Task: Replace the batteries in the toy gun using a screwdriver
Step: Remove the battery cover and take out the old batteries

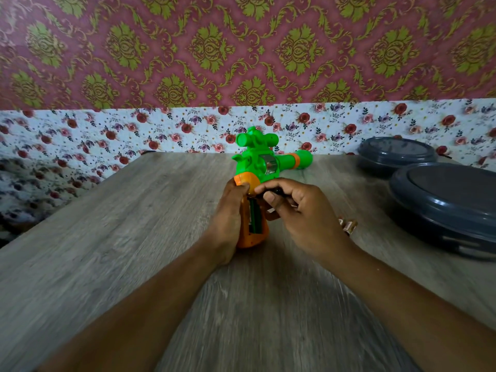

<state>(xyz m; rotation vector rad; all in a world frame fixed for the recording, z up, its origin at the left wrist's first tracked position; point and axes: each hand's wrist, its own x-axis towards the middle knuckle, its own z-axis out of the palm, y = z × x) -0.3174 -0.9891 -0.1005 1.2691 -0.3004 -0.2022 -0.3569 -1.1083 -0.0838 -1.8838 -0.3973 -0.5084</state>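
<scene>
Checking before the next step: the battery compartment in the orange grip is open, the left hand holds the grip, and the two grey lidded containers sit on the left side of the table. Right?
Not quite. The head view shows the two grey containers on the right side of the table, not the left. The rest stands: the compartment in the orange grip is open and the left hand holds the grip.

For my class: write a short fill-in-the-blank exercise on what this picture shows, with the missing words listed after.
1. The toy gun has a green body and an ______ grip.
2. The battery compartment in the grip is ______.
3. The left hand holds the gun's ______.
4. Two dark grey lidded containers sit to the person's ______.

Missing: orange; open; grip; right
</scene>
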